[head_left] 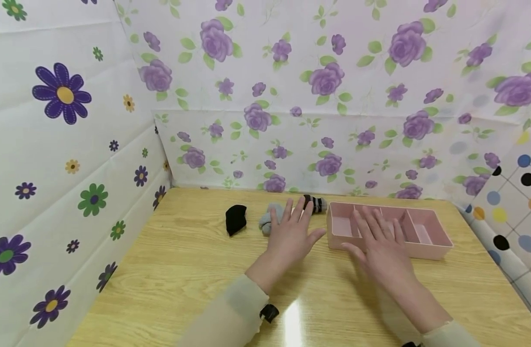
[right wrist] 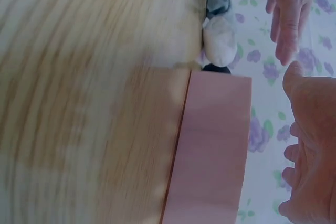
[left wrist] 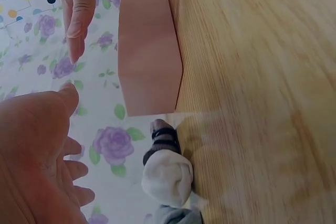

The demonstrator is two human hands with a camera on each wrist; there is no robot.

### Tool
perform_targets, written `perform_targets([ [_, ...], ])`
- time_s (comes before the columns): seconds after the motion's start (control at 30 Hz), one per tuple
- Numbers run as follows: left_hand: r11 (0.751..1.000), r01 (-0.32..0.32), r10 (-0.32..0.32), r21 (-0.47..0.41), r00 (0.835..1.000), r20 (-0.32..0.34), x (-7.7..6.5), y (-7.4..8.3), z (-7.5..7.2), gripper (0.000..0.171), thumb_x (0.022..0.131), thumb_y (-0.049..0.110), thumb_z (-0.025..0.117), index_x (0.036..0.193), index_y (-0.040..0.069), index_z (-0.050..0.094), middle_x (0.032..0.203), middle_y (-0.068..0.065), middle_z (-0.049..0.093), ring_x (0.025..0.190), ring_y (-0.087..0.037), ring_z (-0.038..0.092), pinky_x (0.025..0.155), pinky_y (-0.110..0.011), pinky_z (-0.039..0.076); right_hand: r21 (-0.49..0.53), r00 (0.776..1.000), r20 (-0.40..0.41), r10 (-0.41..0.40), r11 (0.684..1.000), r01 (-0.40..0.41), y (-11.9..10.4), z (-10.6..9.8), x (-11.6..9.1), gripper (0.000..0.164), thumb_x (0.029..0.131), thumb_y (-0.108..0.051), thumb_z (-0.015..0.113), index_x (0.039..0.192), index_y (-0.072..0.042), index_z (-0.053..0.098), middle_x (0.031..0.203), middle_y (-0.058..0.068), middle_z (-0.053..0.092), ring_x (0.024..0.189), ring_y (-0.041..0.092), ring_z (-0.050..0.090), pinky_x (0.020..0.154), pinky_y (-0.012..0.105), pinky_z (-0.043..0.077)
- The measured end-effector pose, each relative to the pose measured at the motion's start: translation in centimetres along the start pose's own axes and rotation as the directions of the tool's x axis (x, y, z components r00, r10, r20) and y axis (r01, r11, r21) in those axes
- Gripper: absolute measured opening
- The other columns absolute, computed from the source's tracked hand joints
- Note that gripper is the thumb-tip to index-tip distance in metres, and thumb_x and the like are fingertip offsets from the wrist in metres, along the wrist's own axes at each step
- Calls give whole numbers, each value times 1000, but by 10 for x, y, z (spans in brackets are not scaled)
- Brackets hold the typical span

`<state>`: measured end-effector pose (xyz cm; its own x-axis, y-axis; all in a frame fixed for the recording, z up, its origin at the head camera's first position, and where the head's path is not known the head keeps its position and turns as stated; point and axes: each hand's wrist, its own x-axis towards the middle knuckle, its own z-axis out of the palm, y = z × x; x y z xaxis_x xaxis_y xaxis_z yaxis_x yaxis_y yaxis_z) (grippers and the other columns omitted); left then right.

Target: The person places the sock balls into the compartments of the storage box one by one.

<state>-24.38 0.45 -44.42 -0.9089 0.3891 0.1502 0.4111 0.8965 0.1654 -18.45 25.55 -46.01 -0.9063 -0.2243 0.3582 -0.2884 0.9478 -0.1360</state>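
My left hand (head_left: 289,238) hovers over the table, palm down with fingers spread, in front of the rolled socks and holding nothing. Behind its fingertips are a grey rolled sock (head_left: 265,222) and a black-and-grey striped sock (head_left: 319,205), both partly covered in the head view. A white rolled sock (left wrist: 167,178) shows between those two in the left wrist view. Farther left lies a black folded sock (head_left: 235,220). My right hand (head_left: 386,253), also empty with straight fingers, is above the front of a pink divided box (head_left: 432,252), hiding part of its compartments.
The wooden table (head_left: 174,270) backs onto a floral cloth wall (head_left: 274,144). A daisy-patterned cloth (head_left: 74,207) stands along the left side, and a dotted cloth (head_left: 514,212) along the right. The box stands near the back right edge.
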Motion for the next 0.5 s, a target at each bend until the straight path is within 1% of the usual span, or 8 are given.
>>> perform_targets([
  [0.1,1000,-7,7,-1,1000,7,5,6,3,87,110,76,26,179,25,17,185,1,8,170,-28,-1,130,-74,5,-11,1000,-4,10,1000,-10,7,-2,-2,90,112,-57,59,180,-17,15,184,15,13,168,42,12,133,61,-9],
  [0.23,1000,-14,14,-22,1000,10,10,13,6,84,112,73,30,179,24,19,185,0,13,170,-27,1,130,-74,5,-19,1000,-19,19,1000,-19,16,-4,-4,88,112,-56,58,178,-11,22,183,18,15,168,42,12,132,62,-9],
  [0.37,999,-24,25,-44,999,30,14,20,8,83,112,72,31,180,27,17,185,1,11,170,-27,0,129,-74,2,-15,999,-34,32,999,-33,25,-6,-8,86,113,-55,59,177,-9,25,182,20,17,167,44,14,132,63,-9],
  [0.5,999,-27,28,-42,999,37,18,25,10,81,113,72,30,180,29,14,185,2,12,170,-27,2,130,-74,4,-18,998,-46,41,999,-42,34,-5,-11,85,113,-54,58,177,-8,25,181,21,18,167,46,13,132,64,-9],
])
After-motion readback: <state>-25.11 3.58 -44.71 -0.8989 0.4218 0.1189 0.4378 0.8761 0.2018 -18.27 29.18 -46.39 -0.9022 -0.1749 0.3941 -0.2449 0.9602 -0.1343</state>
